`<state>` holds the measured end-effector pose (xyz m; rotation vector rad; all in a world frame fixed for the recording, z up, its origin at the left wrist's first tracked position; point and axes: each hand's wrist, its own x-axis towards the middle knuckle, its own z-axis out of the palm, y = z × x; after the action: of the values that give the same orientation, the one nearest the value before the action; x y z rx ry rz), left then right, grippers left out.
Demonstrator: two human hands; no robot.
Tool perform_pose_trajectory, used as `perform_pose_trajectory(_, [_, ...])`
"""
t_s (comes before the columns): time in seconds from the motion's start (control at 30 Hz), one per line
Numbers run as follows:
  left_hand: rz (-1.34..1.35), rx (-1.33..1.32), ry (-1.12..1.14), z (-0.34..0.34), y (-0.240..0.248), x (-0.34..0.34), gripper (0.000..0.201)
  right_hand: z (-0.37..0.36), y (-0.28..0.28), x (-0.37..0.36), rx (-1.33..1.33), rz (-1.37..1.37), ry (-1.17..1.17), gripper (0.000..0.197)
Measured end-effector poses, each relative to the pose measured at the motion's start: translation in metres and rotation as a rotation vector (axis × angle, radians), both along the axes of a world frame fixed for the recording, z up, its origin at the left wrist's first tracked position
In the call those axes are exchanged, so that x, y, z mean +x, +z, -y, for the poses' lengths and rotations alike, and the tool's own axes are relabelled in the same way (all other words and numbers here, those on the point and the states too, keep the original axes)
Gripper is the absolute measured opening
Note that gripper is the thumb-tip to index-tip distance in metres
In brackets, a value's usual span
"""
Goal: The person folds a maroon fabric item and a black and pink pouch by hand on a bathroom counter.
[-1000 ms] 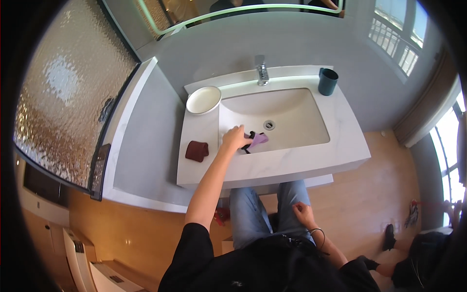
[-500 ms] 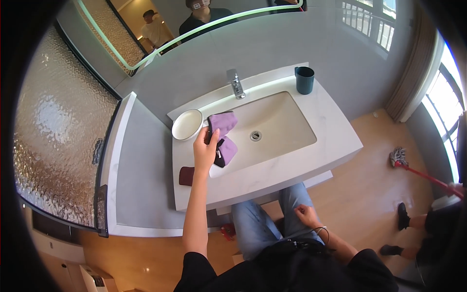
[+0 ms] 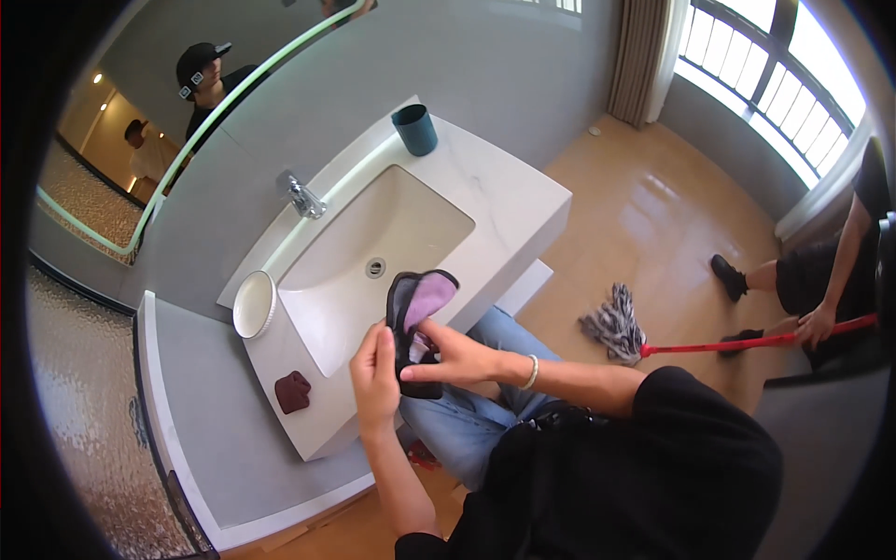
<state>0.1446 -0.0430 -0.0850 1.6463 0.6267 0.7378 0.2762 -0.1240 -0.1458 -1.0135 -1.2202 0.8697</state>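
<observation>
A black-and-purple cloth was between both hands, near the sink.
Its long side ran from the sink toward the jeans; the left hand pinched its left edge, the right hand gripped its lower right.

Fingers of two hands hold one purple-and-black cloth item; left of them, one maroon cloth, one white bowl; beyond, one basin, one faucet, one cup; right, one mop.
</observation>
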Motion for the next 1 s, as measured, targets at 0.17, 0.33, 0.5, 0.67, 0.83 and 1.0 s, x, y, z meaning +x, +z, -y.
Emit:
perform_pose_trajectory(0.17, [0.241, -0.305, 0.173, -0.006, -0.007, -0.043, 0.034, 0.023, -0.01, 0.019, 0.069, 0.059, -0.025, 0.034])
perform_pose_trajectory(0.33, [0.277, -0.372, 0.131, -0.005, 0.011, -0.064, 0.034, 0.032, -0.005, 0.041, -0.18, -0.273, -0.111, 0.026])
perform_pose_trajectory(0.5, [0.266, -0.411, 0.148, -0.008, 0.011, -0.046, 0.034, 0.021, 0.011, 0.046, -0.3, -0.528, -0.078, 0.02])
perform_pose_trajectory(0.67, [0.128, -0.142, 0.211, -0.035, 0.021, -0.052, 0.023, -0.01, 0.036, 0.071, -0.22, -0.14, -0.174, 0.026])
perform_pose_trajectory(0.83, [0.122, 0.103, 0.267, -0.063, 0.035, -0.05, 0.021, -0.03, 0.079, 0.099, -0.159, -0.018, -0.184, 0.031])
perform_pose_trajectory(1.0, [0.174, 0.114, 0.276, -0.064, 0.052, -0.056, 0.021, -0.036, 0.084, 0.1, -0.261, -0.513, 0.107, 0.034])
